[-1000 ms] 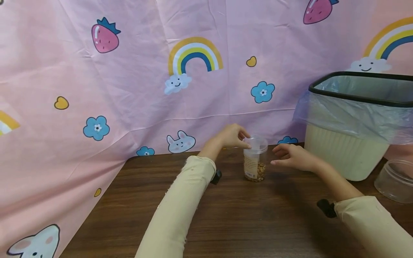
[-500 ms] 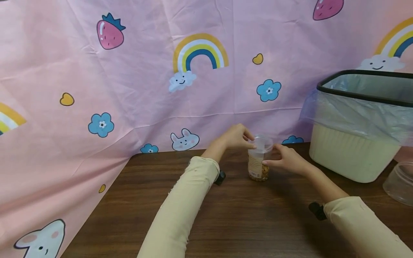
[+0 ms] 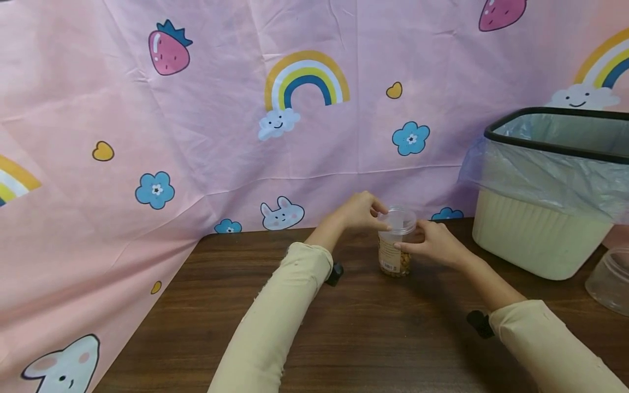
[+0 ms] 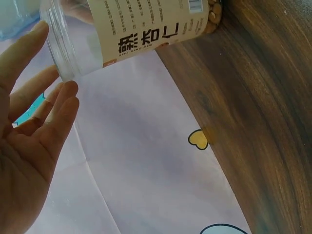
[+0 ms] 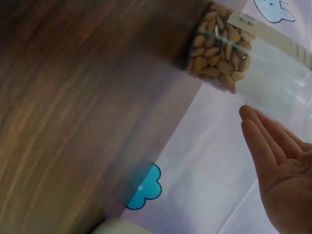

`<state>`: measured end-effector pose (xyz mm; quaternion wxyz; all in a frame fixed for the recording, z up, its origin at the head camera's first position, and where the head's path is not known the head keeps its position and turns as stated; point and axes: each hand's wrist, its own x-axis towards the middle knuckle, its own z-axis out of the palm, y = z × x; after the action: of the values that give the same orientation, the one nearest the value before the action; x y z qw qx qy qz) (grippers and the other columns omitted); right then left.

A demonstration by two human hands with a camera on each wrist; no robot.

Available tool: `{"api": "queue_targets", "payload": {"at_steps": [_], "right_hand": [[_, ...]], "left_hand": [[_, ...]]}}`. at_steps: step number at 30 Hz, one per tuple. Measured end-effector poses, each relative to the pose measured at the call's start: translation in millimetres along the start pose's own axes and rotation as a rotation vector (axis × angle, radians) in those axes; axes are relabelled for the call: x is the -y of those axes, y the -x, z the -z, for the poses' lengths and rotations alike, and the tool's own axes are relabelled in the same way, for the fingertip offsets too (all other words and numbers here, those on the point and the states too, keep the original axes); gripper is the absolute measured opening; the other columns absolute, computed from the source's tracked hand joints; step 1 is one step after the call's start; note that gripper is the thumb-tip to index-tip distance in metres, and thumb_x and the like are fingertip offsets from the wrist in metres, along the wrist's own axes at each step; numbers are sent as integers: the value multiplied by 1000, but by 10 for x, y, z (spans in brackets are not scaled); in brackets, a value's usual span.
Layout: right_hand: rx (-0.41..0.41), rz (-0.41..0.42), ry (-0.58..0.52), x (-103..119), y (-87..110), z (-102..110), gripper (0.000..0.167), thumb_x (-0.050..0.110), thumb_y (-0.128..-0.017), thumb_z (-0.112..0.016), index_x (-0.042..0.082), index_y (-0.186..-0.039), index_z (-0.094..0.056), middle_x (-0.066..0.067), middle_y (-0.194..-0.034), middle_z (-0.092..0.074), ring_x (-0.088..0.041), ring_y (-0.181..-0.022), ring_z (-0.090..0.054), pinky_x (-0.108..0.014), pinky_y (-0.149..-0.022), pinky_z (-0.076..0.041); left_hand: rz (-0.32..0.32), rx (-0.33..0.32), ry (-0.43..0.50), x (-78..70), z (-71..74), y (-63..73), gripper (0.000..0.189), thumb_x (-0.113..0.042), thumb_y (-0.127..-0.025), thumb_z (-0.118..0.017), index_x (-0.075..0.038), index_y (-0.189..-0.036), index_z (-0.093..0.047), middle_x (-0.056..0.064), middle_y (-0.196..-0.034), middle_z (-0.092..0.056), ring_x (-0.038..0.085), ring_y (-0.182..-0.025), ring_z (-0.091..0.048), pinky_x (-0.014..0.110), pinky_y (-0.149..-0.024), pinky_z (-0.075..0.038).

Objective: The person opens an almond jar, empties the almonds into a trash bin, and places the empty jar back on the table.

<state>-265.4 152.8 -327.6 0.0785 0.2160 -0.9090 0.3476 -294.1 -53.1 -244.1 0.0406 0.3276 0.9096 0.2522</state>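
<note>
A clear plastic jar (image 3: 390, 256) stands upright near the back of the table, its cream label printed with Chinese characters. Almonds (image 5: 222, 48) fill its lower part in the right wrist view. My left hand (image 3: 361, 212) holds the jar's clear top rim (image 4: 62, 44) from the left, thumb and fingers at opposite sides. On the other side, my right hand (image 3: 437, 244) grips the upper body, with the thumb across the front and the fingers behind. Whether a lid is on the jar, I cannot tell.
A cream waste bin (image 3: 535, 234) with a black rim and a clear bag stands at the back right. Beside it, a clear round container (image 3: 611, 281) is cut off by the frame edge. Behind the dark wooden table (image 3: 373, 338) hangs a pink printed cloth (image 3: 221, 109).
My right hand has moved left from beside the jar and taken hold of it. The left hand keeps its place at the rim. The view has shifted slightly.
</note>
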Motion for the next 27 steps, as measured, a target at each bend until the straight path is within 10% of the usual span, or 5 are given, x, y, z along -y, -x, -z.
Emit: {"api": "queue_targets", "payload": {"at_steps": [27], "right_hand": [[212,202,332,326,-67,425,45,40,-74,-73,1,-86,-55,1,-69,-54,-9,-56,-48,-24,-47,-41]], "left_hand": [[-81,131,-56,-194,-14,59,78,-29,-72,-77,-14,-139,-39,7,-128,-47,17,-108,-48,22,-80,-43]]}}
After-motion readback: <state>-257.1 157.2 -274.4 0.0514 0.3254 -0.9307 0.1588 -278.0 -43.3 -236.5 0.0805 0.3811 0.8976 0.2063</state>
